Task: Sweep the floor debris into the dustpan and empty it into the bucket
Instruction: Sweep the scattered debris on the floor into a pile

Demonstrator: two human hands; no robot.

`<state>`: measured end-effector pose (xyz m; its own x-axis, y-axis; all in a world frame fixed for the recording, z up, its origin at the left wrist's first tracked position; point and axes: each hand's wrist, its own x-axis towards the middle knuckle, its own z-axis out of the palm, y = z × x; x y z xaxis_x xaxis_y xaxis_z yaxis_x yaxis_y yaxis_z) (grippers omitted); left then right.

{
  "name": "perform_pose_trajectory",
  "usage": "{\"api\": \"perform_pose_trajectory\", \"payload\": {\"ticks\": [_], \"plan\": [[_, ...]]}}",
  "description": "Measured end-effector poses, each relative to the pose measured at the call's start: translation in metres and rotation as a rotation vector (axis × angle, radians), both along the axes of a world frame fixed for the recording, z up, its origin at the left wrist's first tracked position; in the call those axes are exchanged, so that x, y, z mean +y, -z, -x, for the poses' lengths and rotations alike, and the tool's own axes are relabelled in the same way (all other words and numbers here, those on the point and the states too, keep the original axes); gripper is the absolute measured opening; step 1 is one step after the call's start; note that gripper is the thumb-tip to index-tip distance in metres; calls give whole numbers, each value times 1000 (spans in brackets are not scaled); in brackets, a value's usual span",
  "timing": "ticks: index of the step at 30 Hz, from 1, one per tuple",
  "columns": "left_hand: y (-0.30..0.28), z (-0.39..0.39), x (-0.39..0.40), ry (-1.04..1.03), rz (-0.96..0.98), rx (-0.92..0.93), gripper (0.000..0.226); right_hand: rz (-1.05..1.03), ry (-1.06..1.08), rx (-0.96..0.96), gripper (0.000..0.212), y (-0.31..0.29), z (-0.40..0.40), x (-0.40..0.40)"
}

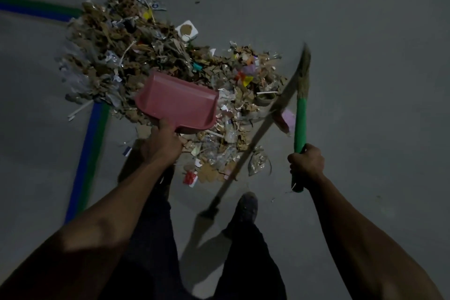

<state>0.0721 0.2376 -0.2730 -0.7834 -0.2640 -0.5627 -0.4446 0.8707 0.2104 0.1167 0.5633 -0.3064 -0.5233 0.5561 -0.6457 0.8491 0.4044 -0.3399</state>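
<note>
my L hand [162, 142] grips pink dustpan [179, 102] handle, pan over near edge of debris pile [136, 56] on floor [365, 19] | R hand [307, 161] wrapped rnd green broom [301, 119] handle, bristles up, blurred | hands well apart

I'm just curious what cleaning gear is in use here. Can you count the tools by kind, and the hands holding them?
Dustpans: 1, the pink dustpan, gripped by the left hand.
Brooms: 1, the green-handled broom, gripped by the right hand.
Debris piles: 1, the debris pile.
Buckets: 0 in view.
Total: 3 things, 2 hands.
</note>
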Motion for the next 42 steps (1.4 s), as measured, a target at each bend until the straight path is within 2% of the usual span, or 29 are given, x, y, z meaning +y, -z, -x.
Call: {"api": "perform_pose_trajectory", "payload": {"ticks": [4, 8, 11, 14, 22, 25, 29, 33, 37, 42], "plan": [[38, 35, -53, 84, -49, -15, 31, -18, 20, -123, 31, 42, 50, -40], [65, 67, -105, 107, -93, -33, 30, -69, -198, -246, 37, 67, 94, -92], [80, 85, -142, 198, -76, -44, 34, -113, -397, -285, 37, 75, 119, -134], [88, 96, -172, 202, -64, -84, 38, -146, -583, -272, 36, 79, 136, -181], [99, 99, -217, 92, -41, -171, 36, -5, -700, -147, 42, 90, 177, -304], [98, 96, -223, 88, -17, -196, 33, -32, -791, -112, 39, 86, 185, -328], [88, 89, -221, 108, -15, -221, 32, -6, -820, -77, 42, 62, 163, -327], [68, 79, -210, 159, -44, -197, 29, 42, -694, -73, 40, 25, 103, -306], [45, 68, -194, 230, -47, -191, 28, 4, -600, -33, 35, -11, 27, -281], [23, 56, -179, 277, -90, -187, 32, -90, -514, -75, 38, -40, -34, -249]]}}
